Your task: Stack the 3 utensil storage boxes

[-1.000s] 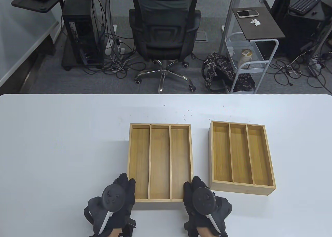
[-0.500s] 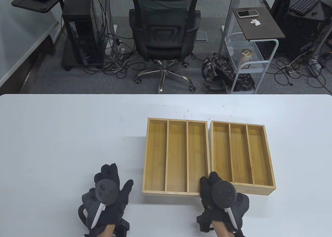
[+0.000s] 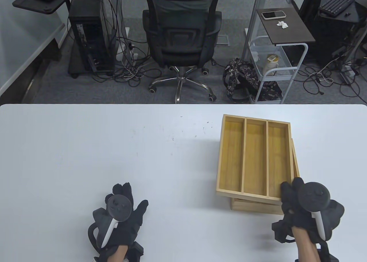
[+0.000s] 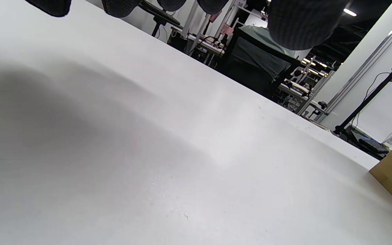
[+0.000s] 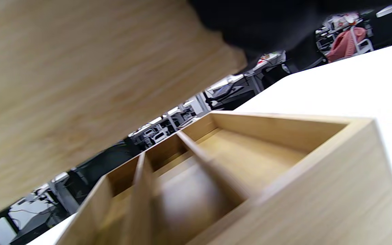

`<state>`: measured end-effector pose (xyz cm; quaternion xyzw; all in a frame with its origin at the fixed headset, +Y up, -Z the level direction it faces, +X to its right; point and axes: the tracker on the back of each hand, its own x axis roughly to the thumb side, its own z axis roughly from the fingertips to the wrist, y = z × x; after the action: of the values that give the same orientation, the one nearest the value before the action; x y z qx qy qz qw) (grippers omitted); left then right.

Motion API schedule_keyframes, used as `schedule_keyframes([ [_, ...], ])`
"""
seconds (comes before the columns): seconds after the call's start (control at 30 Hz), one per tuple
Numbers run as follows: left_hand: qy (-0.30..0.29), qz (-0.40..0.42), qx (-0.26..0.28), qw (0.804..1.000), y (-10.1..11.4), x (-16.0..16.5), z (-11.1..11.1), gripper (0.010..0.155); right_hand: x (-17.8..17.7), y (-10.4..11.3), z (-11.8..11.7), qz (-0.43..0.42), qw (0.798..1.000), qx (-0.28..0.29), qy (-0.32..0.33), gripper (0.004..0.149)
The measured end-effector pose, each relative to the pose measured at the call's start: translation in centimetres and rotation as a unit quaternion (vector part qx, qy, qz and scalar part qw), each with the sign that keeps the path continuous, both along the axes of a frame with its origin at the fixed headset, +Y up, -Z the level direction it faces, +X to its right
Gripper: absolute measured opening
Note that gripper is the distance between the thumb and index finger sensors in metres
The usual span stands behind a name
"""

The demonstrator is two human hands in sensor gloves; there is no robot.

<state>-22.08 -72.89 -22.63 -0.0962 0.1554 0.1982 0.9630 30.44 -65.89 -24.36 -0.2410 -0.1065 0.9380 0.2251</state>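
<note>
- We see a white table [image 3: 86,147] from above, with two gloved hands coming in from its near edge.
- Our right hand [image 3: 308,207] grips the near right corner of a wooden utensil box [image 3: 255,157], fingers wrapped over its rim.
- This held box has three long compartments running from the near side toward the far side.
- It hangs above a second box [image 3: 252,207] that sits on the right half of the table; in the table view we see only the lower box's near wall and a thin strip of its right edge.
- In the right wrist view, the underside of the held box [image 5: 80,75] fills the upper left, with open air between it and the lower box [image 5: 250,177], so the two are apart there.
- In that same view the lower box shows its dividers and open compartments, and it rests flat on the table.
- We cannot tell whether the far ends of the two boxes touch.
- We can make out only two boxes in these views.
- Our left hand [image 3: 121,216] is near the table's near edge, left of centre and well apart from the boxes, fingers spread and gripping nothing.
- In the left wrist view, the dark fingertips [image 4: 298,23] hang in from the top, above bare table, and a wooden corner shows at the right edge.
</note>
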Motion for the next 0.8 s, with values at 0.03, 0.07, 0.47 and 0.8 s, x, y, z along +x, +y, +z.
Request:
schedule_keyframes([
  [0.03, 0.001, 0.0, -0.001, 1.0, 0.0, 0.0, 0.0, 0.084, 0.6, -0.1, -0.1, 0.002, 1.0, -0.006, -0.001, 0.042],
  [0.07, 0.001, -0.003, -0.002, 1.0, 0.0, 0.0, 0.0, 0.084, 1.3, -0.2, -0.2, 0.004, 1.0, -0.013, -0.003, 0.043],
  [0.47, -0.001, -0.005, -0.032, 0.999, -0.7, 0.2, -0.4, 0.083, 4.2, -3.1, -1.9, 0.016, 0.998, -0.057, -0.021, 0.042],
  [0.8, 0.001, -0.01, -0.036, 0.999, -0.6, 0.2, -0.4, 0.083, 4.2, -3.5, -1.6, 0.056, 0.994, -0.082, -0.051, 0.048],
])
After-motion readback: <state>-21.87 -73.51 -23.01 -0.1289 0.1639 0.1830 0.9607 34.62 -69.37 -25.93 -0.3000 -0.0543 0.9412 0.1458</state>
